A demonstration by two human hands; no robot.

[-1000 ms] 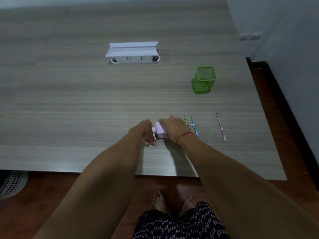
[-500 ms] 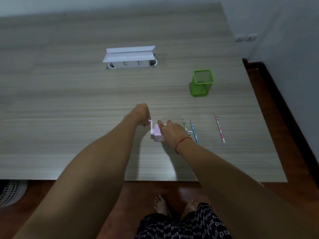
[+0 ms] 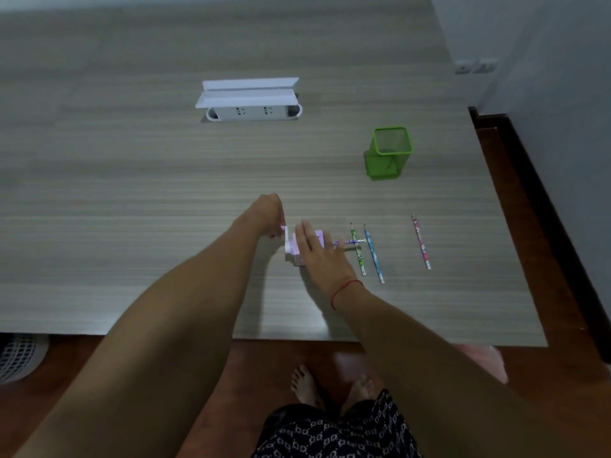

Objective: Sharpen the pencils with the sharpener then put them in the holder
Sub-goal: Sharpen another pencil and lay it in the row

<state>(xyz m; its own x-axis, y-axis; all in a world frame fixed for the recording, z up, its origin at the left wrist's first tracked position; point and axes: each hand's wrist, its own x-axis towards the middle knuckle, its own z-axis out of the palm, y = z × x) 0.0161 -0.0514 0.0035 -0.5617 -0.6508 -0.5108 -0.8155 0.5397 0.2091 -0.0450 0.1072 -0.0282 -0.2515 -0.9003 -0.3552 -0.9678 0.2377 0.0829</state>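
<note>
Crank (image 3: 286, 231) pinched in my left hand (image 3: 267, 213); my right hand (image 3: 318, 250) lies flat on the sharpener (image 3: 293, 255), likely steadying it, pencil (image 3: 346, 241) jutting beyond its fingertips.

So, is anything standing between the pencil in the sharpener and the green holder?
Nothing visible does. The pencil in the sharpener crosses over the green pencil, with the blue pencil just beyond, but the table from there to the holder is bare.
</note>
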